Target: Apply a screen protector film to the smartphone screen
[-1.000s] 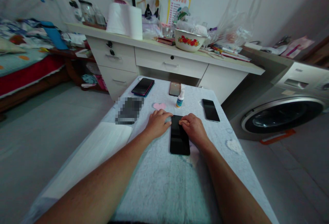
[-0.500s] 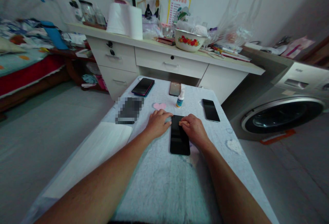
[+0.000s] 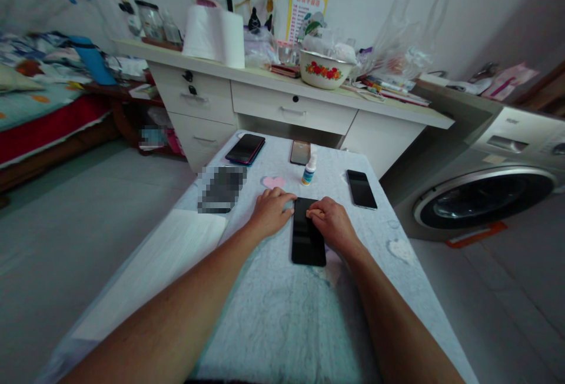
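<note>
A black phone (image 3: 308, 238) lies screen up on the pale cloth-covered table (image 3: 282, 313). My left hand (image 3: 269, 212) rests on the cloth at the phone's upper left edge, with its fingers curled against that edge. My right hand (image 3: 332, 223) lies over the phone's upper right part. Its fingers are pinched on something small and pale that presses on the screen; I cannot make out what it is.
Beyond the hands are a pink heart-shaped piece (image 3: 273, 182), a small dropper bottle (image 3: 309, 170) and three more phones (image 3: 245, 149) (image 3: 301, 152) (image 3: 361, 189). A white desk (image 3: 291, 107) with a floral bowl (image 3: 325, 70) stands behind, with a washing machine (image 3: 485, 190) at the right.
My right hand's pinched fingers have shifted slightly down the phone's screen. The left hand and the phone have stayed put.
</note>
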Demonstrator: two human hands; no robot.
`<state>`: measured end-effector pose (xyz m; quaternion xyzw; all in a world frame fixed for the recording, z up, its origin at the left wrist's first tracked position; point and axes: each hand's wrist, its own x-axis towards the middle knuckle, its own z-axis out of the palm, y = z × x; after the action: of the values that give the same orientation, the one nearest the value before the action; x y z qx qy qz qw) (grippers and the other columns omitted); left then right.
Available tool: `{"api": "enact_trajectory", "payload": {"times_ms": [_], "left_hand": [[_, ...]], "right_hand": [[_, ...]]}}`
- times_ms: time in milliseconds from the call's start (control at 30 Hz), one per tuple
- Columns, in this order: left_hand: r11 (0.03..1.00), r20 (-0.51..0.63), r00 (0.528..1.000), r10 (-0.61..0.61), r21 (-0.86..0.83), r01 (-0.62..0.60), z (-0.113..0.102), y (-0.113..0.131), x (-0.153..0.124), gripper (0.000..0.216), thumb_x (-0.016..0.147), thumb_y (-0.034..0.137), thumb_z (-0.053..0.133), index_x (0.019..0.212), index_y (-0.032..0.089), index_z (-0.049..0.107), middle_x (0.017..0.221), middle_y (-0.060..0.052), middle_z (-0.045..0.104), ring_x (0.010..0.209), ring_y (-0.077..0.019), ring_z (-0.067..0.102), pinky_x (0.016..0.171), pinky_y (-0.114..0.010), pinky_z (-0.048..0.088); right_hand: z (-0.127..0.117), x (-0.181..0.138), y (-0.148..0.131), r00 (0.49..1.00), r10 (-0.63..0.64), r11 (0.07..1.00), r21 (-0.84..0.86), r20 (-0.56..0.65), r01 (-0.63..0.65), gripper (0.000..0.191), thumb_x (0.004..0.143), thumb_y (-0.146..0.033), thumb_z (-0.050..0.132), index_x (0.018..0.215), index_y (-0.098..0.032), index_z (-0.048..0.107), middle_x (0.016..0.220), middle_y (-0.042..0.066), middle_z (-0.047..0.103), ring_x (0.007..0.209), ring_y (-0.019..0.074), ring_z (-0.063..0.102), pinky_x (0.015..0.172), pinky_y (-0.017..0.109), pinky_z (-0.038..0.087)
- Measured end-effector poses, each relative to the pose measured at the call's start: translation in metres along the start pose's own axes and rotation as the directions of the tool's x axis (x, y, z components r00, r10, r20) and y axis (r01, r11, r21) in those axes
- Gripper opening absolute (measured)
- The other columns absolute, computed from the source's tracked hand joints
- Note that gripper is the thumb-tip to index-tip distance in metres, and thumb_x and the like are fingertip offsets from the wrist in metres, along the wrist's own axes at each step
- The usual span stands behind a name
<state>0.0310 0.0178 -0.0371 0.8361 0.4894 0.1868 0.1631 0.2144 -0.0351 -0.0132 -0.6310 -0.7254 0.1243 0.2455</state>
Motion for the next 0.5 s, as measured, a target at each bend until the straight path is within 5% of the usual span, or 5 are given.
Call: {"api": "enact_trajectory", "payload": {"times_ms": [500], "left_hand": [[1.0,-0.008,1.0,0.01,-0.004,-0.01,0.0006,-0.0007,-0.0002,0.038,0.085,0.031,0.055,0.122,0.029,0.06,0.117,-0.005,0.057,0.11,-0.0263,0.049,0.095,-0.04,0.038]], "right_hand": [[-0.0058,-0.0041,-0.0038,0.997,-0.028,0.997,0.073,0.076,0.022,0.012,0.08,-0.01,0.062,0.081,-0.017,0.071,0.083,0.003,0.064,0.078,0.0144,0.058,0.073,0.025,0.041]]}}
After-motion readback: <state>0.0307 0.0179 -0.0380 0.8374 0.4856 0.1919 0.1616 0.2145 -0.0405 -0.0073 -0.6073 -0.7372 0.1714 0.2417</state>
